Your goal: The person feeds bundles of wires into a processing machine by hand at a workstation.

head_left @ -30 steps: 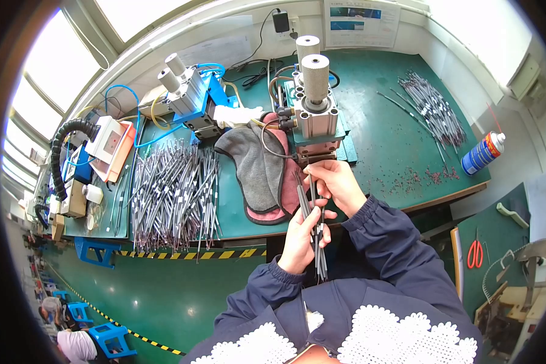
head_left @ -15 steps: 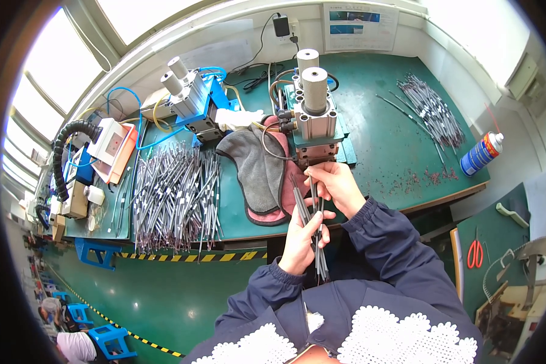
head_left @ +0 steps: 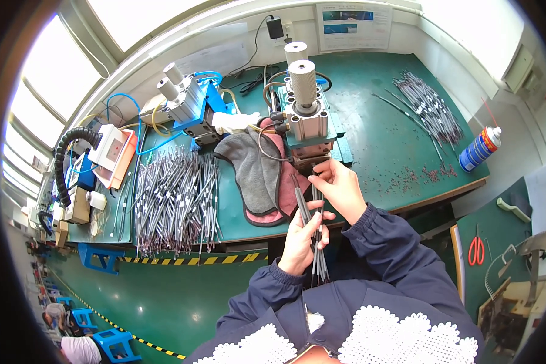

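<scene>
My left hand [head_left: 297, 247] is wrapped round a bundle of thin dark grey sleeved cables [head_left: 320, 267], which stand roughly upright in front of my chest. Their upper ends point toward the pneumatic press [head_left: 307, 130] with the grey cylinders. My right hand [head_left: 342, 189] has thumb and forefinger pinched on the upper end of one cable, just below the front of the press. The fingers partly hide that cable's tip. Left of the press lies a grey and pink cloth [head_left: 252, 176] on the green bench.
A big pile of similar cables [head_left: 176, 203] covers the bench at left, and a smaller heap [head_left: 428, 106] lies at far right. Reddish scraps [head_left: 409, 178] are scattered near a blue spray can [head_left: 480, 149]. A second press [head_left: 191, 103] stands behind the big pile. Red scissors [head_left: 476, 250] are at right.
The view has shifted slightly, so the press appears a little farther left. My right fingertips have moved slightly right and down relative to the press. My left hand keeps its grip on the bundle.
</scene>
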A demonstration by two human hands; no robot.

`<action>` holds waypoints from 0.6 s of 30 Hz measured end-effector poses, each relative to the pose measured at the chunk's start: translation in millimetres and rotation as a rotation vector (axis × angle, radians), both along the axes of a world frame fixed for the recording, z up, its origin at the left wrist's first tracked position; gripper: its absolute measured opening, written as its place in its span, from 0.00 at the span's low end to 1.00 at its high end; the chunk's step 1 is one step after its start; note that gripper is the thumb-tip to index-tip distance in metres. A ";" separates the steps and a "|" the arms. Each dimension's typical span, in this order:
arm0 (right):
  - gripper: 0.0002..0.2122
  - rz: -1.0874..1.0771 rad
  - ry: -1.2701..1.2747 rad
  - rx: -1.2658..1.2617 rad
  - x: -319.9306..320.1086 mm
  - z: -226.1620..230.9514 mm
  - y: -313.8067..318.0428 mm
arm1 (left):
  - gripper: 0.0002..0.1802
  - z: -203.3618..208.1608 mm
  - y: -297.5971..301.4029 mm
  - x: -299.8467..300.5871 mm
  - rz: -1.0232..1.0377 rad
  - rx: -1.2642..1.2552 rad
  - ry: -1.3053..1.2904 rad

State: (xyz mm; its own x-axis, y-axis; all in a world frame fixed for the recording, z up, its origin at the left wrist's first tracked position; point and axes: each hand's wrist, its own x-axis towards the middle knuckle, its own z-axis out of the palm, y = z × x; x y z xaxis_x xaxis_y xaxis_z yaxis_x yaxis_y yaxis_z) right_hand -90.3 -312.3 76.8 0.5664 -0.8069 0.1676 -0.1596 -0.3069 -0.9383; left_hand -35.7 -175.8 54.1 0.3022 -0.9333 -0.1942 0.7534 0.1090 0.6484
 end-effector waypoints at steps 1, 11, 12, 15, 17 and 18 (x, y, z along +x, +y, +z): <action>0.10 0.017 -0.047 0.013 -0.6 -0.9 0.8 | 0.12 0.6 -0.3 -0.2 -0.001 -0.002 0.006; 0.10 0.354 0.000 0.531 -2.0 13.6 2.5 | 0.13 -3.6 0.9 2.1 -0.032 0.040 -0.031; 0.09 0.359 -0.047 0.555 -1.7 13.0 1.8 | 0.14 -3.1 1.0 2.6 -0.027 0.051 -0.024; 0.08 0.333 -0.033 0.554 -0.9 8.4 -1.4 | 0.14 -2.3 1.2 3.2 -0.014 0.073 -0.001; 0.08 0.325 -0.055 0.580 0.7 3.4 -2.0 | 0.14 -1.7 1.0 3.3 -0.009 0.083 0.014; 0.08 0.316 -0.078 0.606 0.9 2.1 -2.1 | 0.14 -1.1 0.6 3.3 0.003 0.085 0.023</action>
